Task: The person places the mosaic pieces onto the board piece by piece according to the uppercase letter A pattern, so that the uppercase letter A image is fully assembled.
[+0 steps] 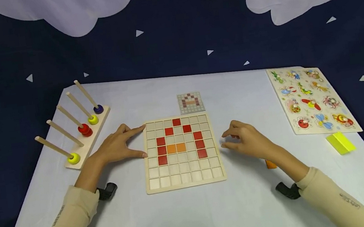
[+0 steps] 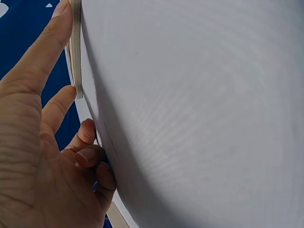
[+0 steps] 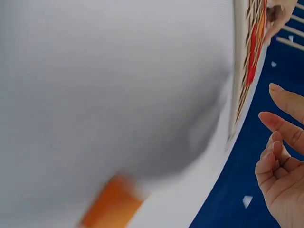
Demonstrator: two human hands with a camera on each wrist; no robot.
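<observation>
A wooden grid board (image 1: 186, 185) lies flat on the table, with red tiles (image 1: 199, 144) in an arch shape and two orange tiles (image 1: 176, 148) side by side inside it. My left hand (image 1: 114, 146) touches the board's left edge with thumb and index fingertip spread apart. In the left wrist view its other fingers (image 2: 90, 154) curl loosely near the table. Just off the board's right edge hovers my right hand (image 1: 244, 140), thumb and index finger apart; the right wrist view shows nothing between them. An orange piece (image 1: 270, 164) lies partly behind the right forearm.
Behind the board lies a small pattern card (image 1: 191, 102). A peg stand (image 1: 84, 150) with colored beads is at left. At right are an insect-picture board (image 1: 315, 101) and a yellow block (image 1: 340, 143). A dark blue cloth (image 1: 173, 42) hangs behind the white table (image 1: 188, 218).
</observation>
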